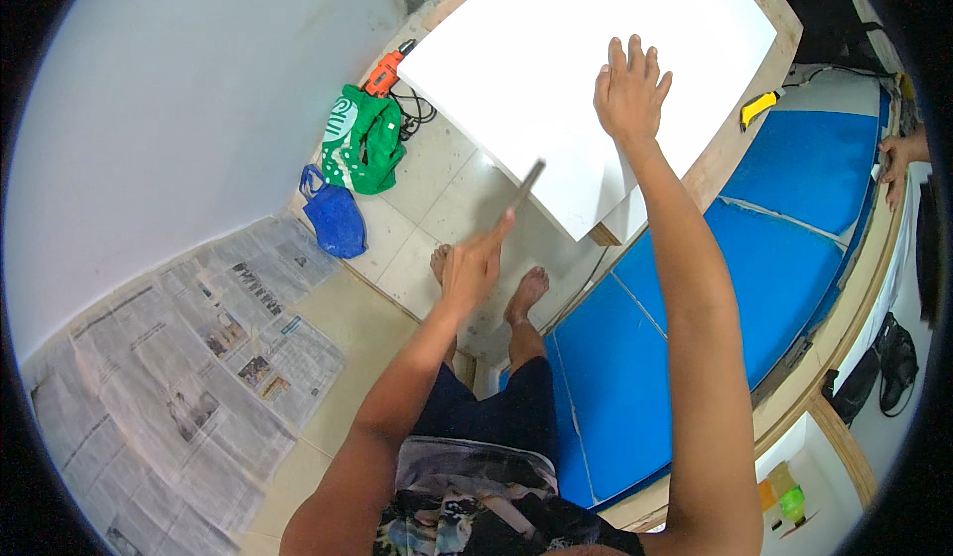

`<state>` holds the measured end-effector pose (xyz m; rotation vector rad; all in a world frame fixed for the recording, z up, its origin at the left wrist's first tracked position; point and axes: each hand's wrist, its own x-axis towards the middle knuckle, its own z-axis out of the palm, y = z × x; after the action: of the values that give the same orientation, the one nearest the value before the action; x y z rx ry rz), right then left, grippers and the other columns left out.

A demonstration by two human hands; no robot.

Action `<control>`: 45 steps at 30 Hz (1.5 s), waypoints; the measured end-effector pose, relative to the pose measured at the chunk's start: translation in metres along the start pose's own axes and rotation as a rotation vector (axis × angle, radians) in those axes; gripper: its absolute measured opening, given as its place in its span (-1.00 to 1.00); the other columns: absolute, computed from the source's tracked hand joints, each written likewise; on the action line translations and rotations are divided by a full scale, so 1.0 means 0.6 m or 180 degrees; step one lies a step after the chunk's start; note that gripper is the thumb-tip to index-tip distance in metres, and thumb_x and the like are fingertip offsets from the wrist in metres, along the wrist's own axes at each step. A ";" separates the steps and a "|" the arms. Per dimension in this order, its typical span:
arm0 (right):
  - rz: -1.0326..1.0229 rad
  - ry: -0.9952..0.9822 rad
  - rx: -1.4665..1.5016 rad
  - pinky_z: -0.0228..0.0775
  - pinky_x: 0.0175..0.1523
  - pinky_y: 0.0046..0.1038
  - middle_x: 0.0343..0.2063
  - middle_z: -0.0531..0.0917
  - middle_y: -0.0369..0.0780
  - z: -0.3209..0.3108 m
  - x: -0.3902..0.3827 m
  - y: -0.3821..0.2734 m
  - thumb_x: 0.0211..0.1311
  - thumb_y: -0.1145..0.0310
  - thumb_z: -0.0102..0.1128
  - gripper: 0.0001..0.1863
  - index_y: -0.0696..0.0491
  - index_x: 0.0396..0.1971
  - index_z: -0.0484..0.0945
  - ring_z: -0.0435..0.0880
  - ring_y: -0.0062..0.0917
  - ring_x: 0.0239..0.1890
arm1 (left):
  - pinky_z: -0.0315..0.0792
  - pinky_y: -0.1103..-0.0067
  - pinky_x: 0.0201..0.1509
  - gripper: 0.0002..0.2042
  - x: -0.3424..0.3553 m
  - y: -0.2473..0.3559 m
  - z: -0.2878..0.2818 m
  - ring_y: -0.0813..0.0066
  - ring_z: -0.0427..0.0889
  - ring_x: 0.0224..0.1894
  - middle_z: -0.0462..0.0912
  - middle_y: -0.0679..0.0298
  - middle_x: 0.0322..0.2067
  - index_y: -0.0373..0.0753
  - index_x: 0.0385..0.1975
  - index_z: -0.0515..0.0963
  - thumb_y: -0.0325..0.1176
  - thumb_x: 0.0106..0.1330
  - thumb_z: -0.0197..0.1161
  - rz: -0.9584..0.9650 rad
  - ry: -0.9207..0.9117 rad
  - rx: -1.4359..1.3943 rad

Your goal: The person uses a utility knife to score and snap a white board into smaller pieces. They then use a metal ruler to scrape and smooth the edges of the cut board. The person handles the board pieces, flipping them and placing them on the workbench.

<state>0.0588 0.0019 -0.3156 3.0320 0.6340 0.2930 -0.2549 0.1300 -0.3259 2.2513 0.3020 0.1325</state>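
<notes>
My left hand (473,270) is closed around a narrow, flat, greyish bar, like a file (528,185), whose far end points up toward the near left edge of a large white board (556,50). The bar appears slightly blurred, and a gap shows between it and the board's edge. On the board's top face lies my right hand (633,99), flat with the fingers spread and nothing held. The board rests on a wooden sheet (717,174), which shows along its right side. At the near corner, a piece of wood (603,235) shows beneath it.
An orange drill (383,76), a green bag (365,144) and a blue bag (335,220) lie by the wall. Newspapers (189,377) cover the floor at left. A yellow cutter (759,109) sits right of the board, near blue panels (774,258). Another person's hand (898,164) is at far right.
</notes>
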 end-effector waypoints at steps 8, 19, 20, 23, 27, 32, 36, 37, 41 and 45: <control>0.0012 -0.0088 0.0084 -0.14 0.41 0.24 0.40 0.18 -0.06 -0.005 0.004 -0.001 0.44 0.16 -0.20 -0.46 -0.03 0.37 0.26 0.06 0.00 0.44 | 0.48 0.37 -0.39 -0.48 0.047 -0.013 -0.041 0.09 0.59 -0.53 0.54 -0.04 -0.52 -0.03 0.26 0.46 -0.61 0.28 0.09 -0.0072 0.0119 -0.0105; 0.0073 -0.0234 0.0051 -0.21 0.44 0.21 0.42 0.15 -0.06 -0.011 0.005 -0.006 0.46 0.16 -0.23 -0.45 -0.02 0.38 0.23 0.03 -0.02 0.46 | 0.52 0.35 -0.33 -0.46 0.053 -0.050 -0.075 0.02 0.60 -0.50 0.56 -0.06 -0.49 0.04 0.27 0.45 -0.59 0.27 0.08 0.0177 0.0021 -0.0185; 0.0058 -0.0191 0.0026 -0.21 0.44 0.20 0.42 0.15 -0.06 -0.010 0.005 -0.007 0.46 0.16 -0.24 -0.45 -0.02 0.38 0.24 0.03 -0.02 0.46 | 0.53 0.35 -0.30 -0.48 0.043 -0.043 -0.070 0.02 0.61 -0.48 0.57 -0.06 -0.47 0.02 0.27 0.44 -0.55 0.30 0.06 0.0021 -0.0180 -0.0337; -0.0008 -0.0095 0.0010 -0.20 0.44 0.20 0.42 0.16 -0.07 -0.003 0.010 -0.010 0.46 0.15 -0.24 -0.46 -0.02 0.38 0.24 0.04 -0.04 0.46 | 0.55 0.33 -0.29 -0.47 0.149 -0.056 -0.052 0.04 0.64 -0.45 0.59 -0.05 -0.47 0.04 0.28 0.44 -0.55 0.30 0.08 0.0368 0.0371 -0.0158; 0.0037 -0.0186 -0.0024 -0.19 0.44 0.19 0.41 0.17 -0.07 0.000 0.005 -0.009 0.45 0.15 -0.24 -0.45 -0.03 0.38 0.24 0.04 -0.06 0.46 | 0.55 0.29 -0.28 -0.46 0.171 -0.041 -0.082 0.02 0.65 -0.42 0.60 -0.02 -0.47 0.03 0.29 0.43 -0.56 0.30 0.06 0.0008 0.0028 -0.0148; 0.0043 -0.0079 0.0023 -0.18 0.44 0.19 0.40 0.19 -0.05 -0.005 0.004 -0.008 0.45 0.15 -0.24 -0.45 -0.03 0.37 0.26 0.07 -0.04 0.45 | 0.53 0.30 -0.31 -0.45 0.069 -0.047 -0.065 0.00 0.62 -0.44 0.62 0.02 -0.47 0.01 0.31 0.39 -0.58 0.30 0.04 0.0174 -0.0273 -0.0107; 0.0005 -0.0028 0.0059 -0.17 0.43 0.20 0.39 0.21 -0.03 0.003 0.007 -0.013 0.44 0.15 -0.22 -0.45 -0.02 0.36 0.28 0.09 -0.02 0.44 | 0.52 0.32 -0.36 -0.46 0.194 -0.053 -0.077 0.02 0.62 -0.46 0.63 0.04 -0.46 0.03 0.32 0.38 -0.54 0.32 0.06 0.0164 0.0147 0.0034; 0.0008 -0.0048 0.0057 -0.17 0.43 0.20 0.39 0.21 -0.03 0.003 0.004 -0.012 0.44 0.16 -0.22 -0.46 -0.01 0.36 0.28 0.08 -0.02 0.44 | 0.51 0.32 -0.37 -0.46 0.177 -0.055 -0.074 0.03 0.61 -0.47 0.62 0.03 -0.47 0.03 0.33 0.38 -0.52 0.33 0.05 0.0195 0.0159 -0.0003; 0.0067 -0.0062 0.0072 -0.17 0.43 0.19 0.39 0.21 -0.03 -0.003 0.002 -0.008 0.43 0.17 -0.22 -0.46 -0.01 0.37 0.27 0.07 -0.03 0.45 | 0.42 0.36 -0.41 -0.47 0.014 -0.056 -0.034 0.11 0.50 -0.56 0.53 0.01 -0.53 0.00 0.29 0.42 -0.58 0.31 0.05 0.0124 -0.0199 -0.0400; 0.0055 -0.0063 0.0064 -0.18 0.44 0.20 0.39 0.21 -0.04 -0.004 0.007 -0.010 0.43 0.17 -0.22 -0.45 -0.01 0.37 0.26 0.07 -0.03 0.45 | 0.43 0.35 -0.41 -0.46 0.130 -0.042 -0.040 0.15 0.54 -0.55 0.54 0.04 -0.53 0.02 0.32 0.39 -0.56 0.31 0.06 0.0218 0.0006 -0.0207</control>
<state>0.0597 0.0094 -0.3128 3.0570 0.6136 0.2584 -0.1887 0.1837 -0.3299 2.1977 0.2186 0.1780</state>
